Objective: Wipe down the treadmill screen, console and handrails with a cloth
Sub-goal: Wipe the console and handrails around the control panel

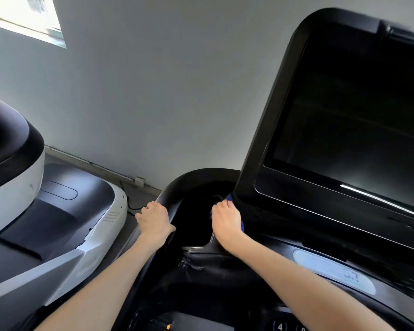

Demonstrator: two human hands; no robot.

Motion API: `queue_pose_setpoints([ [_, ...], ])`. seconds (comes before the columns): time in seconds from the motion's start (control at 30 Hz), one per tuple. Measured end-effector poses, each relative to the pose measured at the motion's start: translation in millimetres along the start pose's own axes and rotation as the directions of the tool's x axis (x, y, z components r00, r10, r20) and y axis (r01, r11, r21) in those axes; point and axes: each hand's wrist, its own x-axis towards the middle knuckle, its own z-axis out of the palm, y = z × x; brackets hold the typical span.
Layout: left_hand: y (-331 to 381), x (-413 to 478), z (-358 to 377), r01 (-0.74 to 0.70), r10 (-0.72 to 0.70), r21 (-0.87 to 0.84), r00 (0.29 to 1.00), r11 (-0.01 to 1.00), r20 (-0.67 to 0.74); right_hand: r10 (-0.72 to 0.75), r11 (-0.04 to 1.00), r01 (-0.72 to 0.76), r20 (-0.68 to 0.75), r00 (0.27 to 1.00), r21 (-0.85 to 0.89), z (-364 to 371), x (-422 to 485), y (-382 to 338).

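Far left: a second machine (58,211), white and black, parked by the grey wall (153,91); a cable (132,206) runs along the floor behind it. Left hand (153,219) is palm down on the handrail (175,189), fingers curled over the outer edge, thumb hooked on the near side, gripping the rail. Handrail curves round a dark recess in the console (225,271). Right hand (226,219) is in that recess, fist closed on a blue cloth (230,198); only bits of the cloth show, past the knuckles and under the palm. Cloth is touching the lower-left corner of the screen (344,115) housing. Screen is dark, tilted back, fills the right side. Below it, near right: a pale oval panel (320,266) on the console, and number keys (280,326) at the bottom edge.
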Motion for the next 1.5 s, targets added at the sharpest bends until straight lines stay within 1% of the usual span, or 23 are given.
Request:
queue_pose_setpoints([
  [0.07, 0.2, -1.2, -1.3, -0.002, 0.002, -0.006, 1.0, 1.0, 0.011, 0.091, 0.994, -0.085, -0.114, 0.989, 0.063, -3.7, 19.3, 16.2],
  [0.13, -0.1, -0.9, -2.2, 0.0, 0.0, -0.02, 1.0, 1.0, 0.019, 0.145, 0.986, -0.133, -0.12, 0.982, 0.1, -12.5, 28.8, 23.4],
  [0.3, -0.1, -1.2, -2.2, 0.008, -0.007, -0.018, 0.999, 1.0, 0.047, 0.004, 0.969, 0.01, -0.055, 0.998, 0.247, 17.8, -18.5, -10.1],
  [0.4, -0.1, 1.9, -4.0, 0.011, -0.01, -0.019, 0.995, 1.0, 0.095, -0.056, 0.924, 0.114, -0.166, 0.984, 0.366, 39.5, -43.7, -6.0],
  [0.5, 1.3, 0.9, -1.9, 0.027, -0.024, -0.022, 0.992, 0.999, 0.126, 0.018, 0.912, 0.091, -0.259, 0.966, 0.4, 58.5, -64.8, 23.0],
  [0.57, 2.9, -1.8, 2.8, 0.01, -0.009, -0.02, 0.996, 1.0, 0.086, 0.097, 0.894, 0.018, -0.231, 0.968, 0.448, 65.3, -73.3, 41.9],
  [0.7, 13.5, -11.3, 6.5, -0.169, 0.169, 0.005, 0.985, 0.986, -0.025, 0.235, 0.789, -0.145, -0.076, 0.969, 0.597, 62.4, -73.1, 49.9],
  [0.77, 23.8, -13.4, 7.1, -0.274, 0.272, -0.024, 0.961, 0.962, -0.049, 0.135, 0.748, -0.032, -0.105, 0.985, 0.662, 55.3, -67.0, 40.6],
  [0.8, 29.1, -14.6, 7.3, -0.314, 0.313, -0.061, 0.949, 0.947, -0.028, 0.027, 0.743, 0.062, -0.122, 0.992, 0.667, 49.6, -63.7, 35.4],
  [0.87, 38.0, -19.6, 5.8, -0.371, 0.387, -0.18, 0.92, 0.911, 0.06, -0.079, 0.751, 0.129, -0.106, 0.991, 0.648, 46.5, -58.8, 28.1],
  [0.93, 42.7, -24.9, 5.1, -0.422, 0.471, -0.269, 0.869, 0.866, 0.153, -0.023, 0.762, 0.087, -0.108, 0.994, 0.642, 52.5, -61.5, 26.6],
  [1.03, 41.4, -27.2, 9.2, -0.438, 0.508, -0.284, 0.821, 0.853, 0.259, 0.047, 0.756, 0.049, -0.129, 0.99, 0.652, 58.6, -63.4, 33.5],
  [1.07, 40.5, -27.6, 10.6, -0.431, 0.503, -0.284, 0.82, 0.857, 0.275, 0.043, 0.71, 0.042, -0.102, 0.994, 0.703, 54.5, -59.7, 34.5],
  [1.1, 40.0, -28.8, 11.9, -0.421, 0.496, -0.286, 0.819, 0.861, 0.287, 0.061, 0.592, 0.014, -0.062, 0.996, 0.806, 44.0, -52.9, 35.8],
  [1.17, 40.5, -32.1, 15.9, -0.398, 0.481, -0.295, 0.82, 0.868, 0.308, 0.177, 0.34, 0.015, -0.08, 0.981, 0.94, 17.9, -37.2, 40.9],
  [1.2, 40.5, -34.1, 18.2, -0.394, 0.479, -0.298, 0.818, 0.87, 0.318, 0.243, 0.33, 0.045, -0.131, 0.961, 0.943, 3.0, -28.9, 45.7],
  [1.27, 38.7, -34.4, 23.7, -0.386, 0.477, -0.305, 0.816, 0.87, 0.327, 0.316, 0.536, 0.166, -0.379, 0.87, 0.827, -21.4, -15.4, 55.1],
  [1.3, 37.1, -33.4, 24.7, -0.375, 0.47, -0.312, 0.817, 0.873, 0.335, 0.272, 0.654, 0.23, -0.508, 0.817, 0.721, -27.0, -9.3, 59.1],
  [1.33, 35.6, -32.0, 25.4, -0.369, 0.469, -0.319, 0.815, 0.873, 0.341, 0.161, 0.761, 0.263, -0.566, 0.808, 0.592, -27.8, -3.4, 63.1],
  [1.37, 34.8, -30.9, 24.9, -0.37, 0.472, -0.32, 0.81, 0.872, 0.349, 0.027, 0.847, 0.266, -0.538, 0.842, 0.46, -21.0, 4.8, 65.9],
  [1.4, 34.2, -30.1, 24.7, -0.375, 0.476, -0.318, 0.805, 0.871, 0.354, -0.074, 0.911, 0.245, -0.452, 0.889, 0.333, -12.8, 11.5, 67.4],
  [1.47, 33.5, -30.9, 25.3, -0.38, 0.479, -0.312, 0.799, 0.871, 0.363, -0.162, 0.97, 0.207, -0.306, 0.938, 0.123, 4.0, 17.2, 62.5],
  [1.5, 32.5, -31.5, 25.9, -0.384, 0.48, -0.308, 0.799, 0.871, 0.362, -0.171, 0.976, 0.201, -0.272, 0.947, 0.085, 10.6, 15.5, 55.8],
])
